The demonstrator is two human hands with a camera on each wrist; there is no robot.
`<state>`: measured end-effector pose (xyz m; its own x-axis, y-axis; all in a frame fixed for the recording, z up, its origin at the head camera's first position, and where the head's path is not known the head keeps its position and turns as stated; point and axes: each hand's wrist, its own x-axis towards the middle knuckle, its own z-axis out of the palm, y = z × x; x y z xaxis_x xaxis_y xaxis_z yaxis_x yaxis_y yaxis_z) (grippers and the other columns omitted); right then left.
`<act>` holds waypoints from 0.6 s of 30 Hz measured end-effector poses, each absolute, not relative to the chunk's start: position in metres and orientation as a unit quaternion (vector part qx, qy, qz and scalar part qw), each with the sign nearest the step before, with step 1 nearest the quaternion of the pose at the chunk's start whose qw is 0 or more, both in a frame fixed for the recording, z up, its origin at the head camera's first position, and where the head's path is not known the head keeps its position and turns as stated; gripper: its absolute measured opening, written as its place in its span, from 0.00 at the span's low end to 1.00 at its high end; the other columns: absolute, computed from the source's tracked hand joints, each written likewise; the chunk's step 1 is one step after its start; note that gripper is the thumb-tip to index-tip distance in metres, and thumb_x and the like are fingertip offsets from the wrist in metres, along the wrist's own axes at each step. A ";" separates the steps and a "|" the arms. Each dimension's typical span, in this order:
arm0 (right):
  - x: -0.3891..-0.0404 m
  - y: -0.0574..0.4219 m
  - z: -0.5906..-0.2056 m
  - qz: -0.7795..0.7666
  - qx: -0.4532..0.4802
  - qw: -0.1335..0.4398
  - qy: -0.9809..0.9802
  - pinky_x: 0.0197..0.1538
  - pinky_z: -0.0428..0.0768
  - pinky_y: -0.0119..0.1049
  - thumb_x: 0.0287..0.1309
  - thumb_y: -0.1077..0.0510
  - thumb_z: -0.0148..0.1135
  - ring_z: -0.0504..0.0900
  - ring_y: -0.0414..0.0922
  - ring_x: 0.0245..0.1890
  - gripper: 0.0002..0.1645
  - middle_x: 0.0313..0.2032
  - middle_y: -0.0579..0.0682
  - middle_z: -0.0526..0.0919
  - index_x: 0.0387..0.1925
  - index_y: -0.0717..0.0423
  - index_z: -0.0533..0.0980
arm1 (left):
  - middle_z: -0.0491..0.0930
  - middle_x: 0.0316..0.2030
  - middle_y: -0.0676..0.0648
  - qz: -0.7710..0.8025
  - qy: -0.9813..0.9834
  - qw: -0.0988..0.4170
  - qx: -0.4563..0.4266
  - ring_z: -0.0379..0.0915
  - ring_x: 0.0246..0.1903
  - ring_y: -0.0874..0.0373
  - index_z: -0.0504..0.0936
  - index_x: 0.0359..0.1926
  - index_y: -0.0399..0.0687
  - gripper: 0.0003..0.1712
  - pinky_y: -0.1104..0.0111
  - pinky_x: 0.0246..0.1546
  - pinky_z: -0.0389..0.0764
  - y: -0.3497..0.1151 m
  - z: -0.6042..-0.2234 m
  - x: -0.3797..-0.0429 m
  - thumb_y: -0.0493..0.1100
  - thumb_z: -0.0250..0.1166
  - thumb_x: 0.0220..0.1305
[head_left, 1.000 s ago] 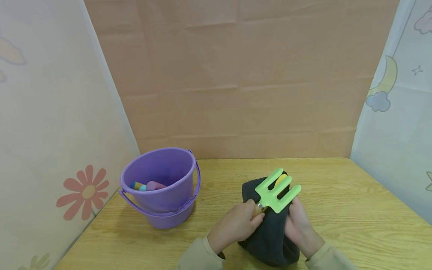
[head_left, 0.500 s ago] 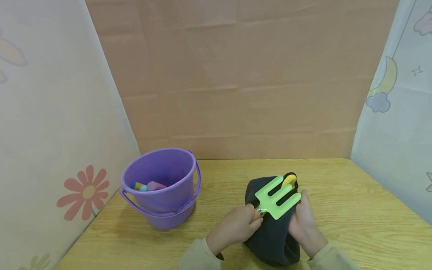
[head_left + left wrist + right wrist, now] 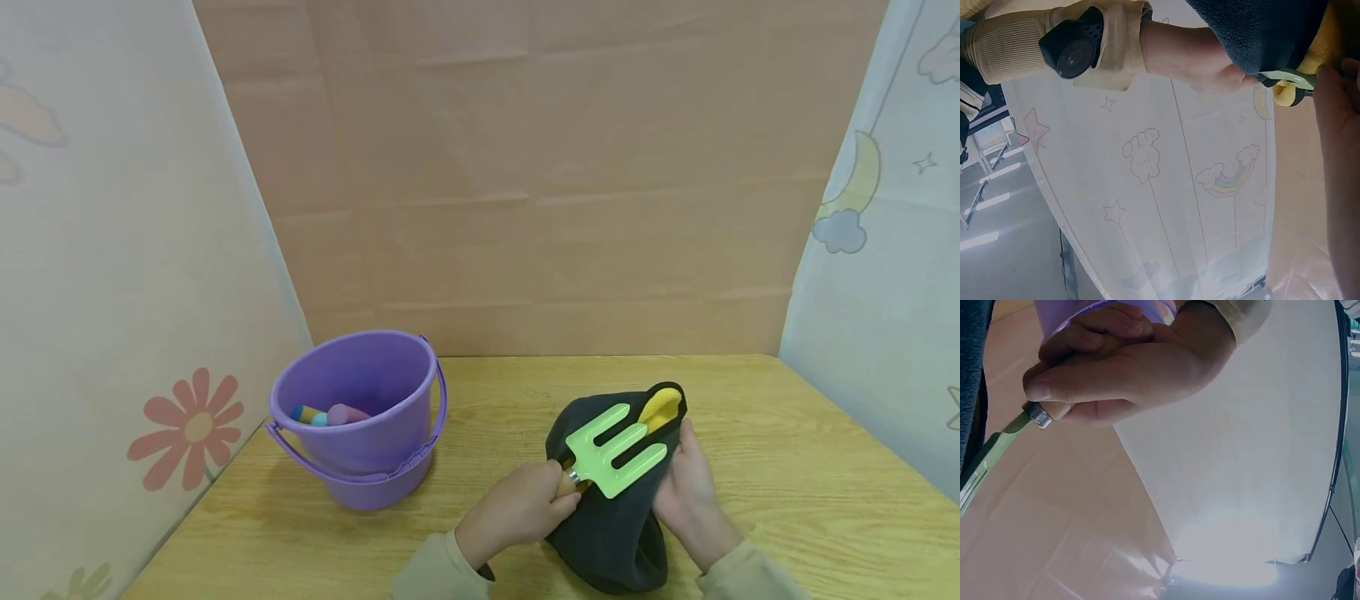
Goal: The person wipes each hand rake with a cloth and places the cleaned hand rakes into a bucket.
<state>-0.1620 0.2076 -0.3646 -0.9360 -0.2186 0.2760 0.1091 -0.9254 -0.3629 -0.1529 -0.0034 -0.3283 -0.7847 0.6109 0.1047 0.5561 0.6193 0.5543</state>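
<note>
In the head view my left hand (image 3: 521,504) grips the wooden handle of a hand fork (image 3: 611,458), its green prongs pointing up and right. The fork lies across the front of a dark fleece, bag-like cloth piece (image 3: 607,537). Yellow lining (image 3: 663,408) shows at the cloth's turned-out upper corner, just beyond the prongs. My right hand (image 3: 692,492) holds the cloth along its right side, with most fingers hidden behind the fabric. From the right wrist, the left fingers are seen curled round the handle, below which runs the metal collar (image 3: 1039,415).
A purple bucket (image 3: 367,450) stands at the left of the wooden table (image 3: 780,467), its handle hanging down in front. Inside lie several small coloured pieces, including a pink one (image 3: 345,414). A brown paper sheet (image 3: 525,208) rises behind the table, with printed white sheets at both sides.
The cloth's yellow-lined corner has moved right and opened wider, showing more yellow. My right hand has shifted right with it, and the fork has sunk slightly lower.
</note>
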 end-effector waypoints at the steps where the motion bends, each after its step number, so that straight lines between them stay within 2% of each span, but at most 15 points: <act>1: -0.163 0.209 -0.366 -0.965 -0.154 0.079 0.198 0.54 0.68 0.34 0.68 0.40 0.29 0.71 0.39 0.52 0.27 0.51 0.44 0.72 0.54 0.48 0.66 | 0.54 0.12 0.57 0.288 0.899 0.045 0.326 0.51 0.12 0.67 0.57 0.13 0.50 0.25 0.76 0.13 0.55 -0.003 -0.328 -0.153 0.43 0.57 0.64; 5: -0.165 0.215 -0.373 -0.919 -0.127 0.045 0.370 0.53 0.68 0.28 0.68 0.40 0.27 0.70 0.31 0.51 0.23 0.50 0.35 0.71 0.57 0.41 0.58 | 0.55 0.13 0.57 0.270 0.908 0.038 0.318 0.52 0.13 0.67 0.58 0.13 0.50 0.24 0.76 0.14 0.55 -0.005 -0.328 -0.151 0.44 0.58 0.63; 8: -0.166 0.220 -0.376 -0.836 -0.087 0.019 0.541 0.50 0.70 0.27 0.67 0.39 0.23 0.69 0.27 0.49 0.26 0.48 0.29 0.71 0.59 0.44 0.53 | 0.58 0.15 0.56 0.273 0.912 0.040 0.304 0.54 0.14 0.66 0.61 0.16 0.48 0.22 0.75 0.14 0.58 -0.008 -0.328 -0.151 0.44 0.59 0.63; 9: -0.166 0.221 -0.376 -0.804 -0.069 0.011 0.591 0.49 0.71 0.28 0.68 0.39 0.23 0.71 0.28 0.47 0.28 0.46 0.30 0.72 0.60 0.49 0.53 | 0.59 0.16 0.55 0.277 0.912 0.041 0.301 0.55 0.14 0.66 0.61 0.16 0.48 0.21 0.75 0.14 0.58 -0.009 -0.328 -0.151 0.45 0.59 0.63; 11: -0.165 0.223 -0.375 -0.735 -0.025 0.002 0.677 0.44 0.75 0.33 0.69 0.40 0.26 0.76 0.32 0.42 0.33 0.41 0.34 0.76 0.58 0.60 0.60 | 0.60 0.17 0.55 0.285 0.909 0.041 0.302 0.56 0.14 0.66 0.62 0.16 0.47 0.21 0.75 0.14 0.59 -0.011 -0.326 -0.151 0.44 0.59 0.63; 14: -0.162 0.227 -0.374 -0.629 -0.005 0.012 0.777 0.35 0.79 0.38 0.71 0.46 0.31 0.81 0.41 0.31 0.35 0.31 0.49 0.82 0.45 0.75 0.71 | 0.62 0.17 0.56 0.282 0.908 0.030 0.307 0.56 0.14 0.67 0.62 0.15 0.48 0.21 0.76 0.14 0.59 -0.014 -0.324 -0.150 0.44 0.58 0.63; 16: -0.159 0.230 -0.374 -0.560 -0.021 0.026 0.828 0.30 0.80 0.40 0.71 0.49 0.35 0.82 0.45 0.25 0.33 0.25 0.56 0.82 0.36 0.76 0.75 | 0.62 0.17 0.56 0.280 0.910 0.032 0.302 0.56 0.14 0.67 0.62 0.13 0.49 0.22 0.76 0.14 0.58 -0.016 -0.322 -0.149 0.43 0.58 0.63; 18: -0.156 0.232 -0.375 -0.498 -0.062 0.035 0.864 0.26 0.79 0.39 0.70 0.51 0.38 0.81 0.46 0.21 0.31 0.22 0.57 0.81 0.30 0.74 0.76 | 0.60 0.16 0.57 0.286 0.910 0.034 0.299 0.55 0.14 0.67 0.60 0.12 0.50 0.23 0.76 0.14 0.58 -0.018 -0.320 -0.148 0.43 0.58 0.62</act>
